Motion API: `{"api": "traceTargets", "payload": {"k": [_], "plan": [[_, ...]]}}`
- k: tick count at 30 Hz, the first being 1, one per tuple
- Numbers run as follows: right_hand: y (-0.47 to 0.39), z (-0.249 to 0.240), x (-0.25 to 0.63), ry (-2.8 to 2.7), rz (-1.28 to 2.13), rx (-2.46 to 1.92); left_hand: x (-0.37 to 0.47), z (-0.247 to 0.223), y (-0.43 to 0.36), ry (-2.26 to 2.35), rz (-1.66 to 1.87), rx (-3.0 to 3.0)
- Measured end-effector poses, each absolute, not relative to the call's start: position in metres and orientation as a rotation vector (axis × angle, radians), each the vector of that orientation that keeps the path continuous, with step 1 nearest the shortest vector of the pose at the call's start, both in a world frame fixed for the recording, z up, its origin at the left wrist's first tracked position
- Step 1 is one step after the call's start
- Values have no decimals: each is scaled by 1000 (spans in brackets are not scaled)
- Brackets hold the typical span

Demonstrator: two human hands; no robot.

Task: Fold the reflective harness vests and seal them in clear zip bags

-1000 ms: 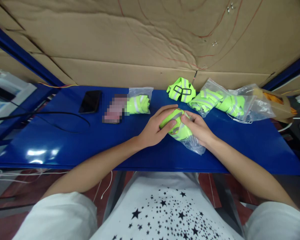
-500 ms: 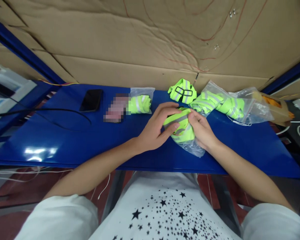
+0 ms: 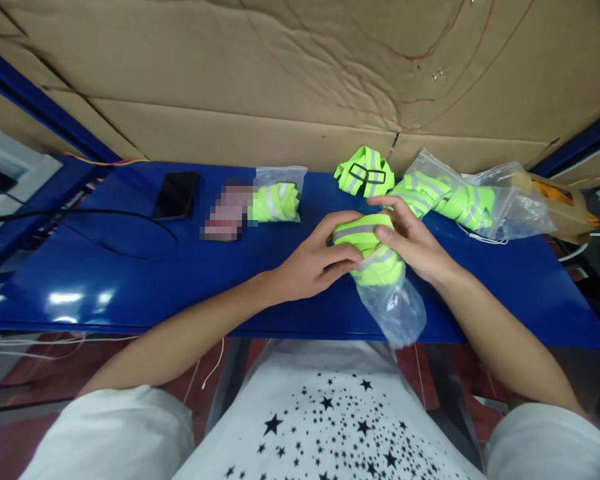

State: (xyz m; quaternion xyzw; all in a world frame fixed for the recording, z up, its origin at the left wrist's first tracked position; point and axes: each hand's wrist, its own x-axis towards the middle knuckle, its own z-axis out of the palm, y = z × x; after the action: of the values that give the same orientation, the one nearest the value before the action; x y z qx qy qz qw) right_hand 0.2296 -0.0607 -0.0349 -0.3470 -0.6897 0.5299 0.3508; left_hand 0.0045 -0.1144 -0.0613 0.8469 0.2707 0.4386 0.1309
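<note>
As the left hand [image 3: 307, 267] and right hand [image 3: 423, 250] grip the folded yellow-green webbing [image 3: 363, 231] over the near side of the blue table [image 3: 190, 260], it looks light, soft, best squeezed around its sides, not by the slippery-looking bag [image 3: 397, 317].

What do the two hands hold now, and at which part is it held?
A yellow-green strap bundle, partly inside a clear bag; the left hand grips its left side, the right hand its upper right.

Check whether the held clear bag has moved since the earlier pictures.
Yes, downward in view: the clear bag now overlaps the front edge of the blue table; before, it stopped short.
</note>
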Motion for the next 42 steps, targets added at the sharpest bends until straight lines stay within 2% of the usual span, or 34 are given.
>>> {"api": "traceTargets", "payload": {"k": [4,10,16,23,29,37,42], "plan": [[-56,-24,239,-1941,1638,-844,7,-54,-117,667,1097,2388],[-57,-29,236,-1655,1544,-900,11,-59,-115,996,1449,2080],[-52,-41,234,-1709,1404,-865,11,-75,-102,979,1075,1541],[-51,-30,245,-2155,977,-783,11,-63,-108,1122,1062,1746],[-58,-31,242,-2133,1076,-872,13,-63,-113,963,1024,1879],[-57,-21,246,-2106,1301,-740,5,-57,-111,1105,952,2017],[-59,-30,240,-2204,865,-708,8,-56,-115,1123,944,2113]]}}
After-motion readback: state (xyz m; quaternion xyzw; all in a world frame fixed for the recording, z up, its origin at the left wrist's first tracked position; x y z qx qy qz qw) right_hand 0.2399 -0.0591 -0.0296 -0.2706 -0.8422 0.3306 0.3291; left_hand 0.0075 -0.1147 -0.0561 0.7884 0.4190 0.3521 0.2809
